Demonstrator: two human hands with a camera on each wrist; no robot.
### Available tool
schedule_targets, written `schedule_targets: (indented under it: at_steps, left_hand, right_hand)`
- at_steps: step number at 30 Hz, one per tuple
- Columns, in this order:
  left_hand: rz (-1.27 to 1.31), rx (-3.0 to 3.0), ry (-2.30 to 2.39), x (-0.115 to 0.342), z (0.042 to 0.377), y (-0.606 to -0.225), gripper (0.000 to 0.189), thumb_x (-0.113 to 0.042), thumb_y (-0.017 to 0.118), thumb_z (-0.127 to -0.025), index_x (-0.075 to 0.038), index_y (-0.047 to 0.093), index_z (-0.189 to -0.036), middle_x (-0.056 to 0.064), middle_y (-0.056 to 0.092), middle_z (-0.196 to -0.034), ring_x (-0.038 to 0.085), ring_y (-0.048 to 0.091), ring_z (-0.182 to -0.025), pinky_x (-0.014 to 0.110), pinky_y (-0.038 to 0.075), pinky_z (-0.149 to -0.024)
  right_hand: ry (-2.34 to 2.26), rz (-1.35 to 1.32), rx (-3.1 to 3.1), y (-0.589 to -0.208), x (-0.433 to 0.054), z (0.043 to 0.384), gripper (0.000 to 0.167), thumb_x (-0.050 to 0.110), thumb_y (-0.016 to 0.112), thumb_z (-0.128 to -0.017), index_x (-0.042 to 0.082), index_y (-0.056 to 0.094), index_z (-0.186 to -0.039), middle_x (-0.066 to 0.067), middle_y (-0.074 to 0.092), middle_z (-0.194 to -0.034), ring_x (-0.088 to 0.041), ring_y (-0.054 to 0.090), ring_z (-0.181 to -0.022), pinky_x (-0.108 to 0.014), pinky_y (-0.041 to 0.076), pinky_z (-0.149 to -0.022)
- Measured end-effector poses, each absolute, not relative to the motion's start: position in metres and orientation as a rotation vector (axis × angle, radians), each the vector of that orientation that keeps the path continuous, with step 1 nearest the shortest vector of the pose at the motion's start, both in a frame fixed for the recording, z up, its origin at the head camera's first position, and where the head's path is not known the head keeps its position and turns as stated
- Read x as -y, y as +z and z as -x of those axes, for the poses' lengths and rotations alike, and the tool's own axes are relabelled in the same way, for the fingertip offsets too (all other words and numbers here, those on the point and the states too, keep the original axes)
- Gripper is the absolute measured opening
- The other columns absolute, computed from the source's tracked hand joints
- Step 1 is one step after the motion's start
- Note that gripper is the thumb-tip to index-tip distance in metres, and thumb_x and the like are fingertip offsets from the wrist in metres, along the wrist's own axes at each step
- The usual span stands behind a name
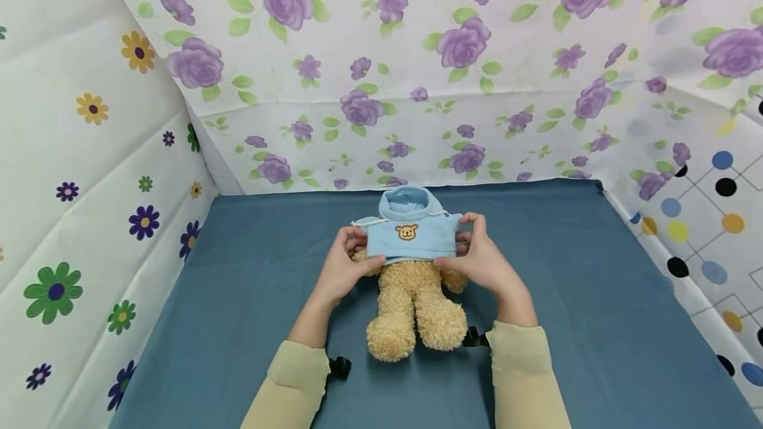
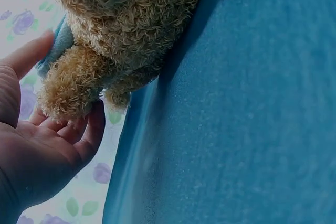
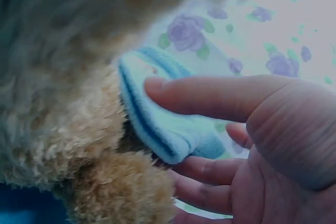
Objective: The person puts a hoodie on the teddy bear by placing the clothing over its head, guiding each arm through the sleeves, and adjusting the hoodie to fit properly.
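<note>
Closing off the far side, the floral sheet [image 1: 417, 131] rose beyond the tabletop [image 1: 250, 349]. The bear [image 1: 411, 283] lay near the tabletop's middle, its arms [image 1: 455, 281] in the way beside the blue hoodie [image 1: 432, 237]. Your left hand [image 1: 346, 258] and right hand [image 1: 485, 260] each held one hoodie edge, a narrow grip; uneven pulling, I judged, could have twisted or snagged it. A white drawstring [image 1: 369, 222] trailed leftward.

Head view: I record bright, even light, with my left hand [image 1: 341, 265] and right hand [image 1: 490, 267] clear. Left wrist view: dimmer, blue-tinged; a shadow runs along the bear [image 2: 131, 24] where it meets the blue cloth [image 2: 252, 103]. Right wrist view: I note hazy glare over the floral backdrop [image 3: 241, 35] and dark, out-of-focus fur [image 3: 58, 19] nearest the lens. Light source undetermined.
</note>
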State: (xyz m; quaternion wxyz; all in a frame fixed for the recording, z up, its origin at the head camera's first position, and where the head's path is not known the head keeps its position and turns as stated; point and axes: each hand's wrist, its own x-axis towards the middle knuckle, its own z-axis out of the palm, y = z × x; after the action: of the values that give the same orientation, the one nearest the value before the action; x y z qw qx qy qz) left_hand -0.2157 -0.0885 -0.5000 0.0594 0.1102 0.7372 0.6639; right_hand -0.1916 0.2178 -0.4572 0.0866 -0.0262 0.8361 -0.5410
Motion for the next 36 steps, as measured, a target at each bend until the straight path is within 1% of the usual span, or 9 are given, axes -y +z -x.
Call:
schedule_targets:
  at_steps: [3, 7, 11, 15, 19, 23, 28, 32, 36]
  left_hand:
    - [-0.355, -2.227, 2.017, 0.0897, 0.2152, -0.5, 0.057, -0.011, 0.085, -0.095, -0.011, 0.048, -0.138, 0.012, 0.067, -0.132, 0.029, 0.061, -0.119, 0.042, 0.052, -0.086]
    - [-0.371, -2.221, 2.038, 0.0905, 0.2144, -0.4998, 0.059, -0.004, 0.082, -0.095, -0.011, 0.048, -0.143, 0.014, 0.065, -0.133, 0.03, 0.06, -0.12, 0.042, 0.051, -0.088]
    - [-0.382, -2.238, 2.071, 0.0892, 0.2145, -0.5019, 0.05, -0.001, 0.078, -0.097, -0.008, 0.053, -0.14, 0.015, 0.066, -0.131, 0.028, 0.061, -0.118, 0.038, 0.051, -0.088]
    - [-0.373, -2.294, 2.084, 0.0877, 0.2142, -0.5054, 0.033, -0.003, 0.076, -0.099, -0.006, 0.063, -0.13, 0.013, 0.067, -0.123, 0.025, 0.062, -0.109, 0.033, 0.051, -0.085]
    - [-0.376, -2.338, 2.068, 0.0884, 0.2137, -0.5083, 0.025, -0.007, 0.076, -0.1, -0.006, 0.071, -0.125, 0.012, 0.068, -0.118, 0.024, 0.062, -0.103, 0.031, 0.051, -0.08]
    - [-0.377, -2.362, 2.037, 0.089, 0.2146, -0.509, 0.023, -0.01, 0.076, -0.101, -0.007, 0.074, -0.123, 0.01, 0.069, -0.119, 0.024, 0.061, -0.106, 0.034, 0.05, -0.082]
    - [-0.365, -2.385, 2.009, 0.088, 0.2166, -0.5087, 0.018, -0.013, 0.075, -0.102, -0.007, 0.076, -0.12, 0.008, 0.071, -0.119, 0.023, 0.061, -0.11, 0.04, 0.049, -0.089]
    - [-0.364, -2.395, 1.997, 0.0876, 0.2165, -0.5068, 0.017, -0.014, 0.075, -0.102, -0.007, 0.076, -0.118, 0.007, 0.071, -0.116, 0.024, 0.061, -0.108, 0.041, 0.049, -0.088]
    - [-0.371, -2.395, 1.991, 0.0875, 0.2169, -0.5067, 0.016, -0.015, 0.075, -0.102, -0.007, 0.076, -0.117, 0.007, 0.071, -0.115, 0.024, 0.061, -0.107, 0.041, 0.048, -0.087]
  right_hand:
    - [-1.558, 0.188, -2.548, -0.4521, -0.2184, 0.1887, 0.087, 0.018, 0.086, -0.095, 0.019, 0.024, -0.155, -0.021, 0.066, -0.133, -0.04, 0.065, -0.123, -0.056, 0.054, -0.097]
    - [-1.474, 0.318, -2.611, -0.4492, -0.2177, 0.1875, 0.073, 0.014, 0.083, -0.097, 0.025, 0.04, -0.155, -0.013, 0.072, -0.119, -0.032, 0.07, -0.111, -0.054, 0.056, -0.094]
    - [-1.385, 0.374, -2.638, -0.4506, -0.2172, 0.1862, 0.059, 0.017, 0.083, -0.098, 0.026, 0.056, -0.15, -0.008, 0.07, -0.117, -0.027, 0.069, -0.109, -0.046, 0.057, -0.087]
    - [-1.347, 0.368, -2.649, -0.4529, -0.2152, 0.1852, 0.053, 0.019, 0.081, -0.1, 0.024, 0.061, -0.149, -0.007, 0.069, -0.114, -0.026, 0.068, -0.105, -0.043, 0.056, -0.082]
    - [-1.344, 0.347, -2.666, -0.4541, -0.2133, 0.1846, 0.043, 0.027, 0.075, -0.104, 0.023, 0.064, -0.147, -0.005, 0.065, -0.099, -0.023, 0.062, -0.086, -0.041, 0.051, -0.072]
    - [-1.357, 0.314, -2.691, -0.4534, -0.2131, 0.1847, 0.036, 0.034, 0.07, -0.107, 0.023, 0.069, -0.141, -0.005, 0.063, -0.088, -0.025, 0.054, -0.073, -0.041, 0.045, -0.065]
    - [-1.364, 0.302, -2.698, -0.4524, -0.213, 0.1854, 0.031, 0.035, 0.068, -0.109, 0.023, 0.071, -0.137, -0.003, 0.068, -0.091, -0.025, 0.054, -0.072, -0.041, 0.045, -0.066]
    - [-1.365, 0.303, -2.698, -0.4515, -0.2129, 0.1853, 0.032, 0.035, 0.067, -0.109, 0.023, 0.072, -0.138, -0.001, 0.07, -0.097, -0.025, 0.055, -0.076, -0.041, 0.045, -0.068]
    - [-1.358, 0.311, -2.702, -0.4517, -0.2134, 0.1857, 0.033, 0.035, 0.066, -0.109, 0.021, 0.072, -0.139, -0.002, 0.07, -0.099, -0.025, 0.054, -0.075, -0.042, 0.045, -0.068]
